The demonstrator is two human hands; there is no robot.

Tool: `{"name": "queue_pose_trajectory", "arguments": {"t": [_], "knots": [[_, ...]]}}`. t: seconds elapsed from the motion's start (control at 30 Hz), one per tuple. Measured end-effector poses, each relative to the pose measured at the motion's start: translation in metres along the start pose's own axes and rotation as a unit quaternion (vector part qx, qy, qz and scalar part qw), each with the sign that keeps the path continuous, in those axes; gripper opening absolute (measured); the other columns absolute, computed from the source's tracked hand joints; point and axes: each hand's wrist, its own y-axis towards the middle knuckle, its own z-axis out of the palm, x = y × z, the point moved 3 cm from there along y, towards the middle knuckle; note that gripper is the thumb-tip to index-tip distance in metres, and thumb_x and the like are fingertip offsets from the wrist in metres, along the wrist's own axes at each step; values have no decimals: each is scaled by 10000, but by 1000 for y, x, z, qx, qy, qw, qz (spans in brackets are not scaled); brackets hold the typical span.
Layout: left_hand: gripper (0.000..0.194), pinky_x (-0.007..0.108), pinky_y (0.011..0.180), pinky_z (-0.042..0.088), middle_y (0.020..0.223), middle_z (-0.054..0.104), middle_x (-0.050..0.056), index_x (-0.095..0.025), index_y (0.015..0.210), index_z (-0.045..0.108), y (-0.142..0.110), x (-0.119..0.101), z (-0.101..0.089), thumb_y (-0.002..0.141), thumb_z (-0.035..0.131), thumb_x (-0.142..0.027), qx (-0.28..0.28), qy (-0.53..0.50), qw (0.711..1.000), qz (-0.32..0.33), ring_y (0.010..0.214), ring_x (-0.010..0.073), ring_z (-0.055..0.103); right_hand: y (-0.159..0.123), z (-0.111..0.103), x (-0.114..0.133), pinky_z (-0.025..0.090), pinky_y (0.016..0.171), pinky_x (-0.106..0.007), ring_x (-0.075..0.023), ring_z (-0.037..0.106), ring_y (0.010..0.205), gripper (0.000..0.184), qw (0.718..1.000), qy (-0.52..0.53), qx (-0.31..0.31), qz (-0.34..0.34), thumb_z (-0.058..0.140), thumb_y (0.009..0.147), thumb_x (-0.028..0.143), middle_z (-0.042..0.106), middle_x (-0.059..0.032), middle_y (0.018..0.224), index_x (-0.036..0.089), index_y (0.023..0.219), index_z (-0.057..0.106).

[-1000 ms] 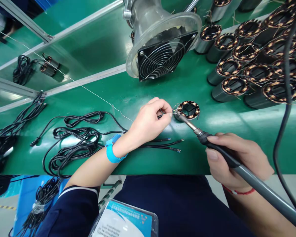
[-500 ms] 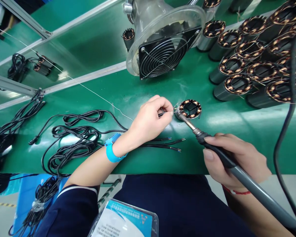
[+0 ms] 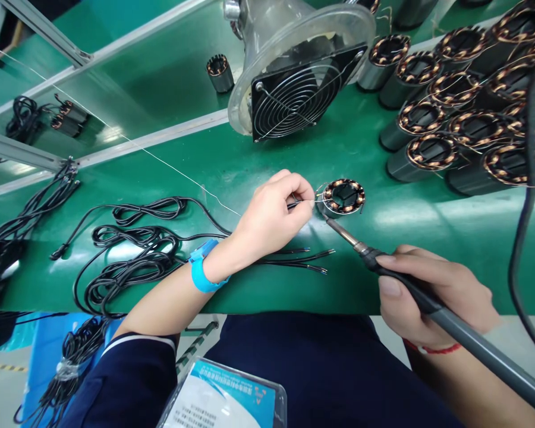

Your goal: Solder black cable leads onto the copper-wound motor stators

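My left hand (image 3: 282, 209), with a blue band on its wrist, pinches the end of a black cable (image 3: 207, 213) together with thin solder wire (image 3: 172, 169). Its fingertips are just left of a motor stator (image 3: 344, 197) with copper windings, which stands upright on the green bench. Fine wire ends show between fingers and stator. My right hand (image 3: 432, 291) is closed around the dark handle of a soldering iron (image 3: 410, 284). The iron's tip is at the stator's lower left side, a little below the wires; whether it touches the stator I cannot tell.
A fume extractor with a fan grille (image 3: 296, 101) stands behind the stator. Several more stators (image 3: 432, 151) crowd the right. Coiled black cables (image 3: 131, 267) lie at the left, and stripped cable ends (image 3: 314, 261) below my left hand. The iron's cord (image 3: 517, 249) hangs at the right.
My right hand has drawn the soldering iron back, right and slightly down, away from the wire ends beside the stator. The smoke there has thinned. My left hand stays nearly where it was.
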Motion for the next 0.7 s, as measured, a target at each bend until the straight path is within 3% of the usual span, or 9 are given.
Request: {"name": "queue_pose_trajectory", "arguments": {"t": [0.13,0.37,0.53,0.6,0.7], "knots": [[169,234,666,436,723,552,-18,-164,681,544,0,-1,0,751,534,-10,-2,3,1000,7,705,91,486,-2,6,0,530,528,-265,-156,640,597,144,998,-53,6,25,617,820,149,671,-15,745,207,953,621],[159,240,675,448,738,565,-12,-165,685,543,0,-1,0,758,528,-24,1,12,1000,1,708,95,493,1,13,-1,540,573,-251,-131,632,593,131,990,-73,87,84,596,875,192,683,-1,814,236,999,595],[164,239,676,442,738,561,-14,-166,684,541,0,0,0,762,532,-23,1,8,1000,8,704,94,489,0,19,-6,550,609,-257,-142,651,644,138,988,-61,116,79,585,885,198,691,-5,850,233,1018,588],[165,240,680,439,741,556,-15,-166,686,539,0,0,0,763,531,-20,1,4,1000,9,704,92,486,0,18,-6,544,598,-250,-136,645,641,134,989,-57,115,73,588,883,189,686,-8,839,224,1012,593],[160,238,672,429,743,549,-15,-165,691,540,1,0,-1,759,530,-21,0,-1,1000,10,706,92,486,-3,7,-1,526,558,-254,-133,618,609,152,997,-33,62,34,597,866,182,659,-3,768,213,1014,622]]}}
